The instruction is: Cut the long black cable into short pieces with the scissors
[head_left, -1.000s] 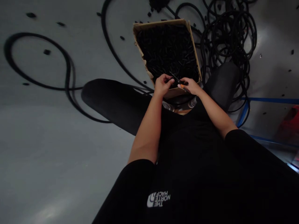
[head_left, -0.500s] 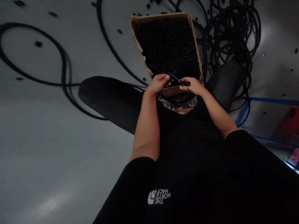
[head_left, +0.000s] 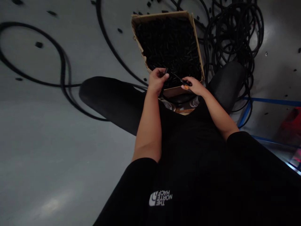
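Observation:
My left hand (head_left: 157, 80) is closed on a black hose (head_left: 166, 71), whose end sticks up between the thumb and fingers. To its right, my right hand (head_left: 193, 85) grips scissors (head_left: 186, 86) with black and orange handles. Their thin dark blades point up and left, toward the hose, with a small gap between. Both hands are over the near edge of a cardboard box (head_left: 172, 91). Many short black pieces (head_left: 169, 47) fill the box.
A tangled pile of black hose (head_left: 232, 34) lies at the upper right. Another hose (head_left: 63, 66) loops over the grey floor at the left, among scattered black bits. My bent legs flank the box. Blue lines (head_left: 275, 101) and a red object (head_left: 293, 122) are at the right.
My left hand has moved slightly up and turned, and the hose end now shows above its fingers. The scissors have shifted a little; my right hand is nearly where it was.

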Motion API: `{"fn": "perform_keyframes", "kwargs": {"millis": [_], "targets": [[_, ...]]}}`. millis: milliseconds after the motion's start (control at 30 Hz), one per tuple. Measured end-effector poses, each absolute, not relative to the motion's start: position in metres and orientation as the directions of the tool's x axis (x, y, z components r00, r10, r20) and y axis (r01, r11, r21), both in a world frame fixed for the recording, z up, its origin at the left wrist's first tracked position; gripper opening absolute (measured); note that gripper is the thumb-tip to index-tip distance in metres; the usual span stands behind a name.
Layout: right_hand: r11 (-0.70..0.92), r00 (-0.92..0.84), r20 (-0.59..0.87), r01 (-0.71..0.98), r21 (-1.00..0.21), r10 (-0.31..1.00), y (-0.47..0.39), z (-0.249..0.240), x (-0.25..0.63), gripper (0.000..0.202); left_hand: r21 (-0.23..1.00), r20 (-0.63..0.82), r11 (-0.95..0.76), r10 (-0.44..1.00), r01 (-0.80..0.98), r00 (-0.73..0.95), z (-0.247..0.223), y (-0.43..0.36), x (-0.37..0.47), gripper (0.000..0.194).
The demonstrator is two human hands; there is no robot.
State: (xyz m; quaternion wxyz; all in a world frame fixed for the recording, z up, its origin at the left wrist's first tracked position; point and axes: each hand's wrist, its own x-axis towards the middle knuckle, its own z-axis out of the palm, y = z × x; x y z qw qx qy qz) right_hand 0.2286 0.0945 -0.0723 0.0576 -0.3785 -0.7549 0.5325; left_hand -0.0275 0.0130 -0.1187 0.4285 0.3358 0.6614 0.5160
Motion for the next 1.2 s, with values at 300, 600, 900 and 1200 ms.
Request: {"fn": "perform_keyframes", "kwargs": {"millis": [300,600,900,1200], "targets": [[0.086,-0.706,-0.380,0.528,-0.845,0.598,0.097,-0.068,0.224,0.055,0.927,-0.329,0.374,0.839,0.021,-0.434,-0.113,0.013,-0.007,0.057],[0.018,-0.679,-0.385,0.506,-0.862,0.625,0.091,-0.070,0.220,0.056,0.945,-0.286,0.323,0.885,0.042,-0.367,-0.105,0.013,-0.003,0.054],[0.051,-0.678,-0.379,0.523,-0.851,0.629,0.091,-0.059,0.220,0.056,0.952,-0.253,0.291,0.923,0.096,-0.291,-0.101,0.010,-0.003,0.059],[0.087,-0.721,-0.360,0.501,-0.861,0.592,0.097,-0.053,0.224,0.058,0.962,-0.257,0.265,0.961,0.064,-0.104,-0.088,0.006,-0.014,0.082]]}}
